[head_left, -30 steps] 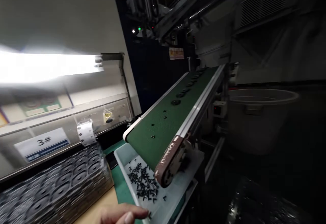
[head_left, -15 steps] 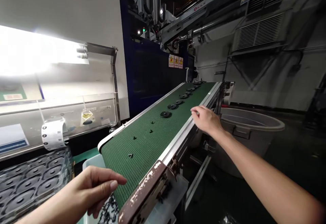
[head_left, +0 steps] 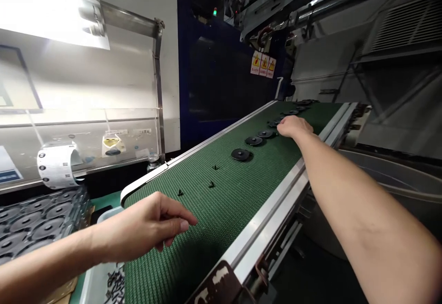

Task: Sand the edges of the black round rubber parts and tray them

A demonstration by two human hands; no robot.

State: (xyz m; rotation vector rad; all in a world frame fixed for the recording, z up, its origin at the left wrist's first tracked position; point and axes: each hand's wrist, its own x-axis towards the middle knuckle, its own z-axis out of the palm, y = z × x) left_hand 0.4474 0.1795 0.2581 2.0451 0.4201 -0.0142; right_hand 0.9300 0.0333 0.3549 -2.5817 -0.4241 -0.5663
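The right hand [head_left: 296,126] is the nearer one to the row of black discs. Its fingertips come down at the row, with one disc [head_left: 273,123] just beside them on the left; whether they touch it I cannot tell. The fingers are bunched narrow, and the hand hides whatever may be between them.

That disc lies flat, and being round it shows no clear long axis; the row itself gives the direction, running slantwise along the green belt [head_left: 255,189]. Three more discs lie from those fingertips toward the person and to the left, the closest of the three [head_left: 265,134] near the fingers and the last [head_left: 241,154] farther off. Others lie beyond the hand, toward the far end.

The left hand [head_left: 147,225] hangs over the near end of the belt, well apart from the discs. Its thumb and forefinger are close together; I cannot tell whether they pinch anything small. Up from its fingertips lie three small black bits, the nearest two being one piece [head_left: 180,193] and another [head_left: 212,184].

The belt is ribbed, with bare room between the left fingertips and the metal rail [head_left: 272,216] to their right. Left of that hand sits a tray of discs [head_left: 46,223]; below it, a pale bin [head_left: 91,285] holds more black bits.
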